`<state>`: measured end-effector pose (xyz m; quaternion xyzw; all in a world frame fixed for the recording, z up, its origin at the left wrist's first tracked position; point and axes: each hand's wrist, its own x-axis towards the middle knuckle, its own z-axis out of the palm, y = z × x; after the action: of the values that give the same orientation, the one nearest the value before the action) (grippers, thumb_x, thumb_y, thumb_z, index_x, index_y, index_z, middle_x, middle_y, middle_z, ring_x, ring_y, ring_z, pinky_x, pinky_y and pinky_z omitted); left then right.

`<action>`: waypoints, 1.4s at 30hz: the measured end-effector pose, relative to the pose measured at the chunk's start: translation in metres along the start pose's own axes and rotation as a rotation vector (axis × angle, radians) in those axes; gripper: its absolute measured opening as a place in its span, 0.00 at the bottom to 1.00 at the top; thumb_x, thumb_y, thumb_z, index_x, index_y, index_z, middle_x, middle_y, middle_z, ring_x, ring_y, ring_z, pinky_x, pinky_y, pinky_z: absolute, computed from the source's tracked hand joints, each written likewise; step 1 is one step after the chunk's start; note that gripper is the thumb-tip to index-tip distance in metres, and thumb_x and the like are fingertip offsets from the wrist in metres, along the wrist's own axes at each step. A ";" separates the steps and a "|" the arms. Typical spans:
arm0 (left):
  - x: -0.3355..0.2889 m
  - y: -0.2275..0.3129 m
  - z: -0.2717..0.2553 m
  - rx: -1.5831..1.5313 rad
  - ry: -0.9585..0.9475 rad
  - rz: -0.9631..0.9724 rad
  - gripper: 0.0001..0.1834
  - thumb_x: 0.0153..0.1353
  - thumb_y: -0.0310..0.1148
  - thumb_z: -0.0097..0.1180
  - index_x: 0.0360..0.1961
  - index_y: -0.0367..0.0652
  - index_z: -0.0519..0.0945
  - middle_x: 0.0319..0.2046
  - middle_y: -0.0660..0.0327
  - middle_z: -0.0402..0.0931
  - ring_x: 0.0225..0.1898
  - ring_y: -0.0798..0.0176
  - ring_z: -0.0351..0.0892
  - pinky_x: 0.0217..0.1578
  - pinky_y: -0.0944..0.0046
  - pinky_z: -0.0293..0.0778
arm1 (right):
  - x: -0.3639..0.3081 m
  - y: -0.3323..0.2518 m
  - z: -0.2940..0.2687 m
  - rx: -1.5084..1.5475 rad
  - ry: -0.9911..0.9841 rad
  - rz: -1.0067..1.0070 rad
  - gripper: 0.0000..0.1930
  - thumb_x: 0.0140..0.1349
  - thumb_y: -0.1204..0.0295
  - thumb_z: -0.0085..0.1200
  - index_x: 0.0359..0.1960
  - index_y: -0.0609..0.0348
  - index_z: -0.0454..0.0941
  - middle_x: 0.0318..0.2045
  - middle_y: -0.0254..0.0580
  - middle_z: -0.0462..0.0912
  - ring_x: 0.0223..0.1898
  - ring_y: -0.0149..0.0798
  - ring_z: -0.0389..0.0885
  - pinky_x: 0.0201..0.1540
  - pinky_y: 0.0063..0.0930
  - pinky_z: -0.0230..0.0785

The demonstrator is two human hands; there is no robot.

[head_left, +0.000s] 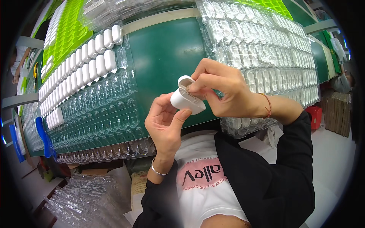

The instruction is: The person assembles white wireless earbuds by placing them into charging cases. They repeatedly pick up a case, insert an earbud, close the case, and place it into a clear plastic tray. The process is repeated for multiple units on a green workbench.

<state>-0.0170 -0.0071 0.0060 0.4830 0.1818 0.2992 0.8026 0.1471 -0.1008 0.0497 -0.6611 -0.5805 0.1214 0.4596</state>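
A small white case (187, 102) with a flipped-up lid, like an earbud charging case, is held tilted over the front edge of the green table. My left hand (164, 123) grips its body between thumb and fingers. Thumb and fingertips of my right hand (218, 85) are pinched together at the opening, beside the raised lid (185, 81). Whether something small sits between those fingertips is hidden. To the left, a clear plastic tray (97, 114) carries rows of similar white cases (91, 68), standing in its far slots, with several more at its left end.
Clear blister trays (262, 57) cover the right side of the green table (163, 49). Bright green trays (74, 28) lie at the far left. A blue strip (45, 138) hangs at the left edge. Stacked clear trays (89, 199) stand below the table, and a red box (313, 117) is right.
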 end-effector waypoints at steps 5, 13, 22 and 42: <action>-0.002 -0.001 -0.005 -0.233 -0.041 -0.090 0.19 0.57 0.20 0.65 0.49 0.33 0.74 0.45 0.56 0.79 0.46 0.66 0.80 0.49 0.65 0.76 | -0.003 -0.004 -0.001 0.077 -0.031 0.017 0.11 0.50 0.88 0.60 0.33 0.61 0.82 0.32 0.42 0.79 0.30 0.38 0.80 0.31 0.26 0.73; -0.003 0.005 -0.006 -0.248 -0.032 -0.152 0.16 0.61 0.20 0.60 0.50 0.33 0.72 0.47 0.55 0.78 0.49 0.64 0.78 0.53 0.62 0.75 | 0.011 -0.003 -0.006 0.220 -0.153 0.031 0.09 0.55 0.82 0.61 0.38 0.58 0.82 0.38 0.41 0.80 0.35 0.38 0.81 0.34 0.28 0.74; 0.000 -0.009 0.006 -0.309 -0.013 -0.125 0.17 0.61 0.20 0.61 0.49 0.35 0.71 0.46 0.56 0.77 0.48 0.66 0.78 0.51 0.65 0.74 | 0.018 0.004 -0.020 0.219 -0.184 0.129 0.08 0.55 0.79 0.64 0.37 0.56 0.84 0.39 0.37 0.80 0.38 0.34 0.80 0.36 0.27 0.74; 0.007 -0.002 0.004 -0.118 0.097 -0.013 0.18 0.62 0.20 0.60 0.51 0.35 0.70 0.47 0.55 0.77 0.50 0.65 0.77 0.53 0.63 0.73 | 0.011 -0.015 -0.005 0.118 -0.203 0.103 0.09 0.56 0.77 0.62 0.39 0.60 0.80 0.33 0.44 0.81 0.29 0.42 0.80 0.31 0.32 0.72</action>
<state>-0.0093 -0.0059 0.0057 0.4186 0.2053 0.3273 0.8219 0.1441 -0.0947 0.0678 -0.6462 -0.5814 0.2449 0.4296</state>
